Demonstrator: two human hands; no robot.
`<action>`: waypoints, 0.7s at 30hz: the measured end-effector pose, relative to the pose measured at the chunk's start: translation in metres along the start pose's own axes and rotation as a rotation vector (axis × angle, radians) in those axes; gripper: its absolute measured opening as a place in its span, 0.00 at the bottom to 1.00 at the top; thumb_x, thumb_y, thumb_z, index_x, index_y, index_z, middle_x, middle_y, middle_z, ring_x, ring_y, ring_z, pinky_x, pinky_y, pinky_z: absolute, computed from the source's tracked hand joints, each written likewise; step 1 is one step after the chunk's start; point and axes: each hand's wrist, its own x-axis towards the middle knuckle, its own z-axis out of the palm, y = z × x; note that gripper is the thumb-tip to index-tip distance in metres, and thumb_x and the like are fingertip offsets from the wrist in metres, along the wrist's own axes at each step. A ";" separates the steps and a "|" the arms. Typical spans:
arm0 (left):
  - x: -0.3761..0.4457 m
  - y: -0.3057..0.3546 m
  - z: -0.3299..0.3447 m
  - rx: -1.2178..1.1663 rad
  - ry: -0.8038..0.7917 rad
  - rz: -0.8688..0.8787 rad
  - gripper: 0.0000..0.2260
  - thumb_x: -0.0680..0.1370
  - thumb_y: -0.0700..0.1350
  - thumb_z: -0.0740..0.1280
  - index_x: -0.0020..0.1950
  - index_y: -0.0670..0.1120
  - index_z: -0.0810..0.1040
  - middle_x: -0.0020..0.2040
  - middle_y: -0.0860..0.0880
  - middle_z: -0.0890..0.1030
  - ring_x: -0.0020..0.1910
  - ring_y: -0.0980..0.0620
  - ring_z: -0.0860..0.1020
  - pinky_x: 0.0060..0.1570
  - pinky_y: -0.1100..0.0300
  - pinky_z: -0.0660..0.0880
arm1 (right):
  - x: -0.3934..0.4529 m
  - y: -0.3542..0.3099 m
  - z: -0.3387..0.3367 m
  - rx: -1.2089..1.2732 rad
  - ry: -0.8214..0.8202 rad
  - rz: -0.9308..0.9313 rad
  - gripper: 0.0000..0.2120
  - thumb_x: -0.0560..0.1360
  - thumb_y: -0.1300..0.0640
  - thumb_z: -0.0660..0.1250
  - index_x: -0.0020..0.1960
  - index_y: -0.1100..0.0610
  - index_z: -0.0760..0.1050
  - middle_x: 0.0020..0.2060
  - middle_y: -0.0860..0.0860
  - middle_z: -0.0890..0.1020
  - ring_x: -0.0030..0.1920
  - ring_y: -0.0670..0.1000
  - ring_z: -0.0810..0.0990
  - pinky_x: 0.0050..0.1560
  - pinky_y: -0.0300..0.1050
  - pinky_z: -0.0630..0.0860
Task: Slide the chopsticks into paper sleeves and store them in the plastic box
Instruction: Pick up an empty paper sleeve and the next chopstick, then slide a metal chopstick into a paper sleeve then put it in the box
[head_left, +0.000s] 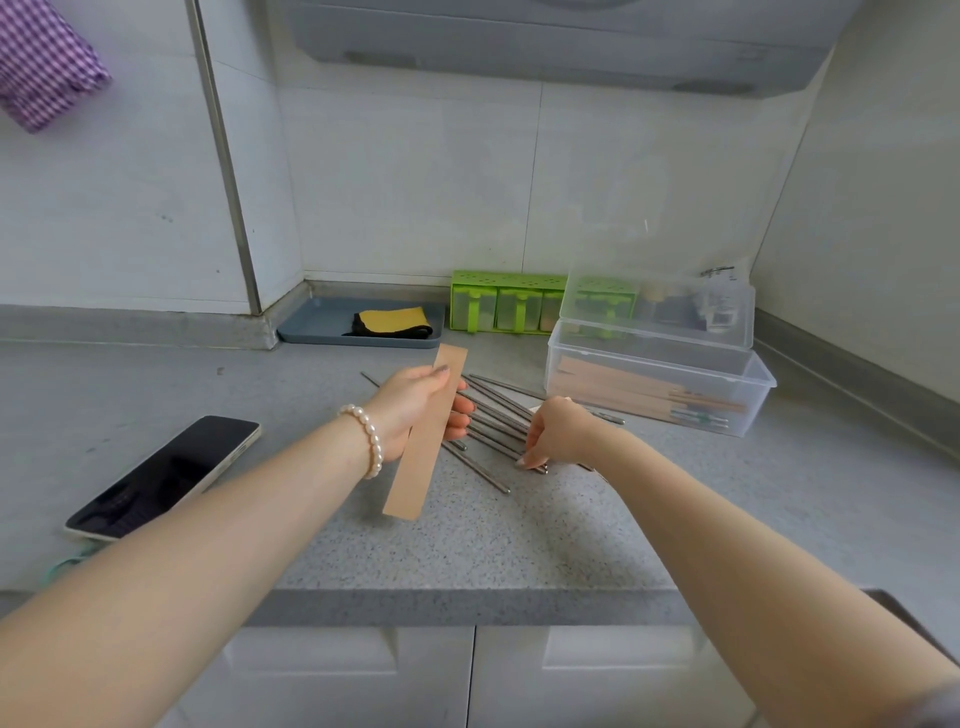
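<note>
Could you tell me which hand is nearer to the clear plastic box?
The right. The right hand reaches down onto the metal chopsticks just left of the plastic box; the left hand holds a paper sleeve farther left.

Left hand (415, 410) grips paper sleeve (426, 434); right hand (558, 431) pinches chopsticks (493, 415).
</note>
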 end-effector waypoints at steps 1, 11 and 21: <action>0.000 0.000 0.000 0.000 0.000 -0.002 0.11 0.81 0.45 0.58 0.50 0.40 0.75 0.38 0.43 0.79 0.30 0.51 0.79 0.30 0.59 0.79 | -0.001 0.000 -0.001 -0.022 -0.017 0.007 0.21 0.70 0.47 0.72 0.54 0.63 0.81 0.45 0.55 0.82 0.43 0.51 0.75 0.53 0.45 0.75; 0.003 -0.003 -0.002 -0.009 0.013 -0.017 0.10 0.81 0.45 0.58 0.49 0.40 0.75 0.38 0.43 0.79 0.29 0.52 0.79 0.30 0.59 0.79 | -0.014 0.009 -0.017 0.375 -0.034 0.062 0.10 0.76 0.56 0.67 0.44 0.63 0.77 0.33 0.53 0.79 0.29 0.48 0.71 0.29 0.38 0.68; 0.006 -0.008 0.009 0.006 -0.172 -0.066 0.08 0.78 0.38 0.63 0.52 0.35 0.77 0.41 0.42 0.83 0.36 0.50 0.82 0.38 0.58 0.81 | -0.041 0.057 -0.075 1.816 0.644 -0.133 0.09 0.79 0.60 0.62 0.41 0.61 0.74 0.24 0.51 0.76 0.25 0.45 0.71 0.27 0.36 0.70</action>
